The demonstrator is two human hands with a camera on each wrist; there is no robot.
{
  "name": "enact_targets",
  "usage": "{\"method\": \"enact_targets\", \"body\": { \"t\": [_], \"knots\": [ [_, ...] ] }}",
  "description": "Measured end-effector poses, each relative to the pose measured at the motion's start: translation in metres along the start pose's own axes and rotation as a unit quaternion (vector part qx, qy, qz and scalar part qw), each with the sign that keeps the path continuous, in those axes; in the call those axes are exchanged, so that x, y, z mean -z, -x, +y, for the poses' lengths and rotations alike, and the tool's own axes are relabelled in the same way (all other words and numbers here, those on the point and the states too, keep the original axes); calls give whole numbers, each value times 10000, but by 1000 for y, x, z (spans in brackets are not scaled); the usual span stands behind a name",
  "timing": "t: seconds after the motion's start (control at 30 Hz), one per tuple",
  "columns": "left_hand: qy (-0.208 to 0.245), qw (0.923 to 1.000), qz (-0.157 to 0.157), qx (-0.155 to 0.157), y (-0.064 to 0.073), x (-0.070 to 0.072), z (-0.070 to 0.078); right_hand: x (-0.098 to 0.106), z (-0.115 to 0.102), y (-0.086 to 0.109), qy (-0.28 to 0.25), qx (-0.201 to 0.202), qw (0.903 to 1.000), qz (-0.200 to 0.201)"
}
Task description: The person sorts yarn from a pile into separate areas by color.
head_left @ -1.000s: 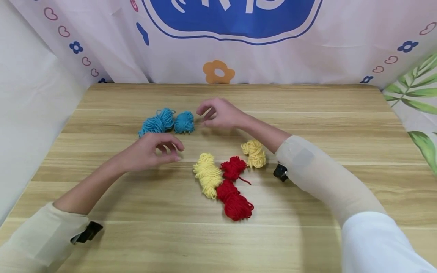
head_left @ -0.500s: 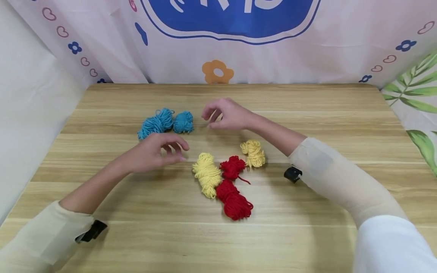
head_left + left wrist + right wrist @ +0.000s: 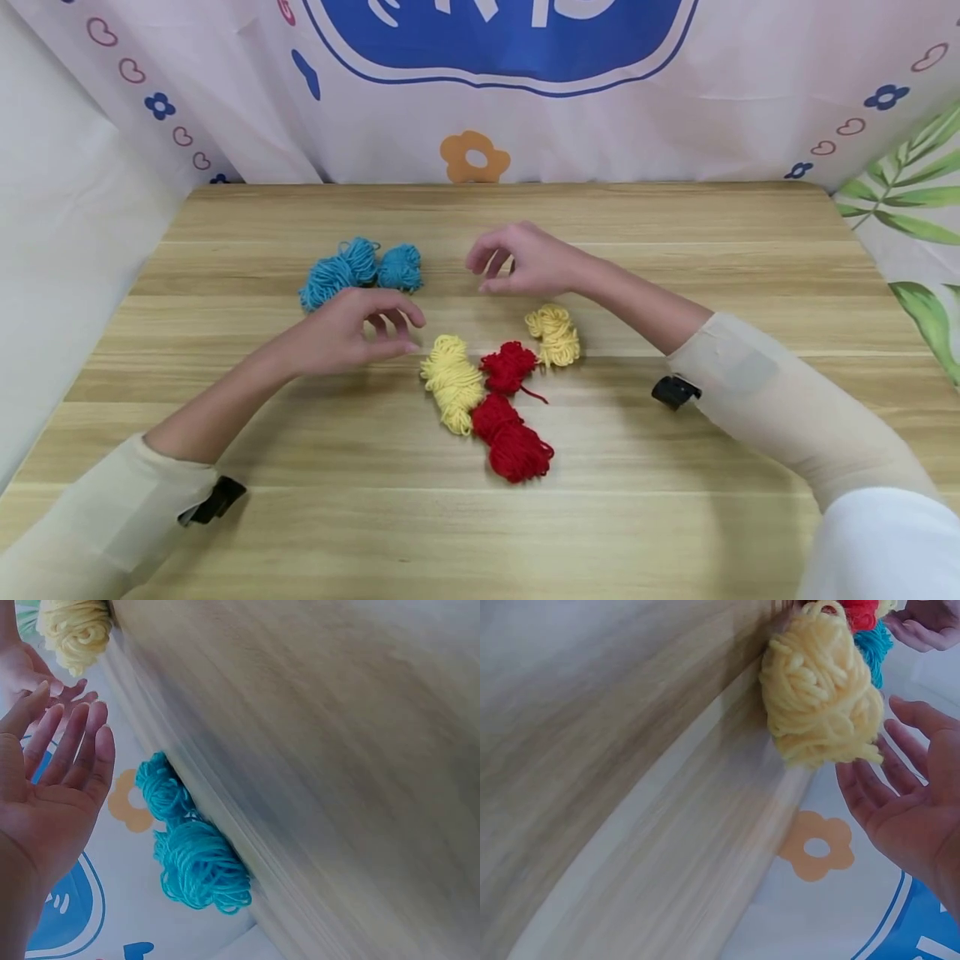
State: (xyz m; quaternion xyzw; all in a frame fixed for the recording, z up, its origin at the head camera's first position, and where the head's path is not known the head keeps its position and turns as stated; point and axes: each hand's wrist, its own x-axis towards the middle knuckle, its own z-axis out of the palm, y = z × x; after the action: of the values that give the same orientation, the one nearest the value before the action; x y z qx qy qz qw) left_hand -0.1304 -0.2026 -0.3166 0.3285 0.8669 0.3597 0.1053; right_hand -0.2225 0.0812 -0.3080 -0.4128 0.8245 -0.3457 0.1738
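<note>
While my left hand and right hand hovered, fingers loosely bent and holding nothing, the blue yarn lay far left, the red yarn and yellow yarn nearer; a light grip seemed wisest, lest anything unravel.

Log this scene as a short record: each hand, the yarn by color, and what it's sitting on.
Left hand: empty, relaxed
Right hand: empty, relaxed
Blue yarn: two bundles, back left
Red yarn: two bundles, one small, one large
Yellow yarn: two bundles, one either side of the small red bundle
Surface: wood-grain table
</note>
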Motion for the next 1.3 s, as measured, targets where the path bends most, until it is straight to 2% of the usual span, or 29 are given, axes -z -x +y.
{"method": "enact_targets", "body": {
  "t": [0.47,0.7,1.0,1.3],
  "knots": [
    [185,9997,-149,23,-17,-4,8,10,3,33,108,-22,9999,-125],
    [107,9998,-171,-75,-25,-6,9,12,6,46,84,-120,9996,-251],
    [93,9997,-189,-87,-26,-8,12,14,12,62,50,-215,9994,-256],
    [147,9994,-305,-73,-29,-9,14,17,18,76,-9,-374,9982,-477]
  ]
}}
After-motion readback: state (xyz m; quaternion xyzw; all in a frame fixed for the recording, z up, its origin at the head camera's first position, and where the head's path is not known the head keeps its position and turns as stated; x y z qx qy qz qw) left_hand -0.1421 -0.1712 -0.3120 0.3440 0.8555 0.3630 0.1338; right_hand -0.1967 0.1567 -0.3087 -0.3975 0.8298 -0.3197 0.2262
